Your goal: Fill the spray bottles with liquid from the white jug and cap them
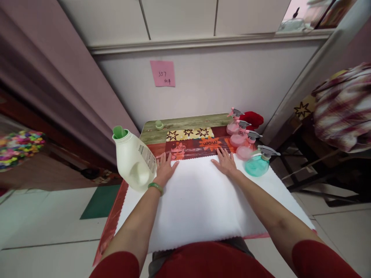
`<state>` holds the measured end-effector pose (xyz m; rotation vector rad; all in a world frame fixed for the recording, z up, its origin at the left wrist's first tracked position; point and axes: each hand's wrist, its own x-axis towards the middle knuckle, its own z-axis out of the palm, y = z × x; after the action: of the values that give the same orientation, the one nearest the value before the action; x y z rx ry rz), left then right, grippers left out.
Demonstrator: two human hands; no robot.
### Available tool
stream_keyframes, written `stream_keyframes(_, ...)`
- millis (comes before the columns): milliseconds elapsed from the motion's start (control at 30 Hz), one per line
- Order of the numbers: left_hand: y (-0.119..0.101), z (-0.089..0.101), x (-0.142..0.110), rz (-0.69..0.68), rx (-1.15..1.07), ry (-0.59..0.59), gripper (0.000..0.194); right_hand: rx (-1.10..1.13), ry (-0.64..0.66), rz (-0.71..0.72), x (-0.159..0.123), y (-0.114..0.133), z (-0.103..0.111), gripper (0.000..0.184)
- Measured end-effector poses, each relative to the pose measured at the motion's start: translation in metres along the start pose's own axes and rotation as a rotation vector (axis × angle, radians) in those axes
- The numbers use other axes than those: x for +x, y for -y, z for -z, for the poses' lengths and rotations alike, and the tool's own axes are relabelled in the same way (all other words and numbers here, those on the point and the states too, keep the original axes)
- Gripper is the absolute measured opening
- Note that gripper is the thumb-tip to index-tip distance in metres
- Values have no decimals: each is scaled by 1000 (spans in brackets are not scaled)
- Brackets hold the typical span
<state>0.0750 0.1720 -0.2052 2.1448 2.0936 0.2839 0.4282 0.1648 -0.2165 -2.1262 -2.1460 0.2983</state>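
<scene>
head view: the left hand (pixel 164 170), wearing a green bangle (pixel 155 187), and the right hand (pixel 226 163) lie palms down, fingers spread, across the far edge of a white scallop-edged sheet (pixel 197 204) on a red-covered table (pixel 109 231). a cream plastic jug (pixel 131 156) with a green spout (pixel 118 132) stands just beside the left hand; a spray bottle of turquoise liquid (pixel 256 166) stands near the right hand.

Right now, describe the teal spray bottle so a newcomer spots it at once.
On the table, follow the white sheet to the right hand. Right of that hand stand four spray bottles in a row. The teal bottle is nearest the camera; its three neighbours hold pink liquid.
</scene>
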Motion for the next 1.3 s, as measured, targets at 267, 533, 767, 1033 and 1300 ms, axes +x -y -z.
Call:
stream_keyframes(267,-11,6,57,134,-49,-48,83,59,-38,-98,61,19,10,85)
stream_keyframes(533,-1,-2,82,306,-44,-53,87,58,-27,-177,100,30,-2,96)
stream_keyframes(767,-5,-8,87,351,-30,-78,93,20,-44,-131,111,23,-10,105)
stream_keyframes(1033,-10,15,93,361,-96,-65,96,104,3,-75,109,20,16,101)
stream_keyframes(1300,-49,49,-25,-53,-155,-83,73,272,-202,270,-25,27,40,75)
